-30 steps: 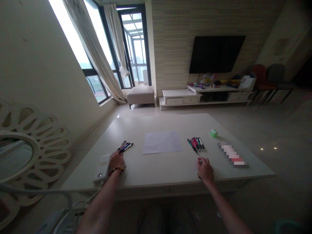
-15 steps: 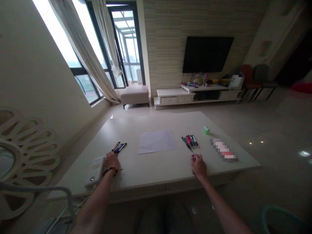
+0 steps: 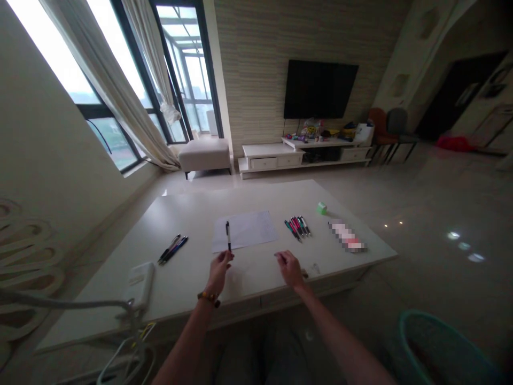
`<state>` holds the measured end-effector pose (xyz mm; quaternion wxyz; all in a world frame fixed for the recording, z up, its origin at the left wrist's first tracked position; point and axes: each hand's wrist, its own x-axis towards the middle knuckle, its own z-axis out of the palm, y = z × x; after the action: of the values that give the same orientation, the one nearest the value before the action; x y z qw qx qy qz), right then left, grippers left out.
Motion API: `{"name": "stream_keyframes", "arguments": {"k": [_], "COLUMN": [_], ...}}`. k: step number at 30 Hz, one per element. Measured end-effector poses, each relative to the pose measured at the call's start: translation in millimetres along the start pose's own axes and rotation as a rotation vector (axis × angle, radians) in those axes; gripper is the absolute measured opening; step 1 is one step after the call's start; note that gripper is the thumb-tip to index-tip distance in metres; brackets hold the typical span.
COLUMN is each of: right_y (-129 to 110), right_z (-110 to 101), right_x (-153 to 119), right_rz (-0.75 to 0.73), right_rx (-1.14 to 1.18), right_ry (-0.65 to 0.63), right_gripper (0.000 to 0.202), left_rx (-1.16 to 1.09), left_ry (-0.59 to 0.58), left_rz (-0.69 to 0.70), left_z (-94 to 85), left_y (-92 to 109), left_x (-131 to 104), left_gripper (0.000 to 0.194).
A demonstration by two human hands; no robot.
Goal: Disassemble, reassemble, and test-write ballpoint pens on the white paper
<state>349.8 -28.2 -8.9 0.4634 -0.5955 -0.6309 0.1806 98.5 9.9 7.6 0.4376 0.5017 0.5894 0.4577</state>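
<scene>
The left hand [image 3: 219, 268] had moved from the pens [image 3: 173, 249] near the tabletop's [image 3: 182, 209] left edge, its fingers grasping a pen [image 3: 228, 234] at the paper [image 3: 251, 230], the right hand's [image 3: 290, 269] curled (around anything, I couldn't tell) by the near edge, broad surface stretching to the far-left corner, a television [image 3: 320, 89] beyond.

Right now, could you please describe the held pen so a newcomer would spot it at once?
On the white table, find the paper. Over its left part in this view, a black-and-white pen extends from the left hand. Unlike the other pens, which lie in two groups, it is held.
</scene>
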Motion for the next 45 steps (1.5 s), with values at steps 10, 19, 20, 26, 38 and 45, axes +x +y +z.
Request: {"name": "stream_keyframes", "arguments": {"k": [10,19,20,26,38,45], "right_y": [-41.9,-24.7,-23.1,-19.7,-32.9,-32.1], "right_z": [69.7,47.2,47.6,56.2,89.2,88.2], "right_x": [4.9,28.3,30.2,30.8,15.0,12.0], "right_rz": [0.130,0.024,0.071,0.318,0.473,0.471], "right_rx": [0.314,0.257,0.288,0.507,0.603,0.591], "right_ry": [-0.104,-0.513,-0.514,-0.432,-0.048,-0.004], "right_gripper": [0.035,0.029,0.031,0.049,0.054,0.052], "left_rx": [0.047,0.929,0.940,0.960,1.022,1.042], "left_ry": [-0.167,-0.088,-0.103,-0.054,-0.004,0.011], "left_rz": [0.168,0.808,0.799,0.719,0.747,0.800], "left_z": [55.5,28.1,28.6,28.3,33.5,34.6], "left_y": [-13.1,-0.4,-1.8,-14.3,-7.7,-8.1], "left_x": [-33.7,-16.6,-14.8,-10.3,-13.8,-15.7], "left_gripper": [0.040,0.029,0.028,0.026,0.020,0.015]}}
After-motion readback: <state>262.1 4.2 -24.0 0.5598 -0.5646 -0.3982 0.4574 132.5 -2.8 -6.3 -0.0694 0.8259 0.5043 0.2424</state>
